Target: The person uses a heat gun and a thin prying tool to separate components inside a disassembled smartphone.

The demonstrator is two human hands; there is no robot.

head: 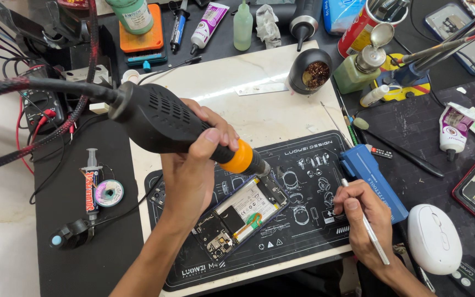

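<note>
Opened phone [241, 216] lay back-up at lower centre of the frame, on the black printed work mat [303, 242]. Its long axis ran diagonally, from lower left to upper right, with the camera-end circuit board at the lower-left end and the battery in the middle.

Left hand [193, 165] was closed around the black body of a hot-air handpiece [166, 124], the thumb near the orange collar. The handpiece's long axis sloped from upper left of the frame down to centre; its nozzle pointed down-right at the phone's upper-right end. Nozzle tip was just above or just beside that corner; contact could not be judged from this view. A braided hose [39, 88] left the handpiece toward the left edge.

Right hand [361, 217] sat right of the phone, near it but apart, fingers pinched on slim metal tweezers [372, 234]. The tweezers' points were hidden by the fingers; the shaft ran down-right toward the wrist. A blue case [372, 179] lay just above this hand, and a white mouse [434, 239] to its right.

The left hand was the nearer of the two to the phone.
</note>
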